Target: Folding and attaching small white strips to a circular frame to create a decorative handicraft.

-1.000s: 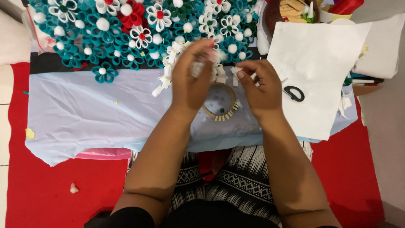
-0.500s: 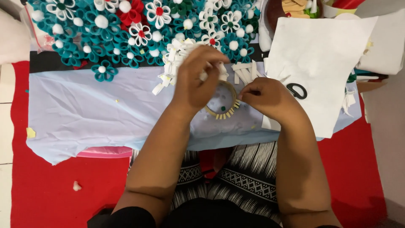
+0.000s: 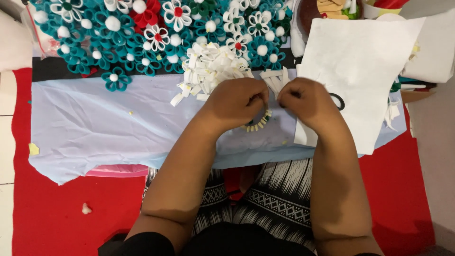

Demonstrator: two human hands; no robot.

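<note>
The left hand (image 3: 239,102) is curled into a loose fist, fingertips pinched on a small white strip at its right edge. The right hand (image 3: 305,99) is likewise curled, knuckles up; what its fingertips pinch cannot be told, since they are hidden under the hand. Both hands meet just above a partly assembled ring of folded strips (image 3: 256,125), which lies on the pale blue cloth (image 3: 95,128) and shows only its lower arc below the left hand. Judged from that arc, the ring carries a short run of loops and is not visibly closed; most of it is hidden. Just above the left hand lies a pile of white folded strips (image 3: 208,71), unused. A few loose white strips (image 3: 275,78) lie between the hands. Beyond the pile, many finished teal, red and white flowers (image 3: 118,28) are laid together. To the right lies a white sheet (image 3: 360,61) with a black ring (image 3: 338,100) on it.
</note>
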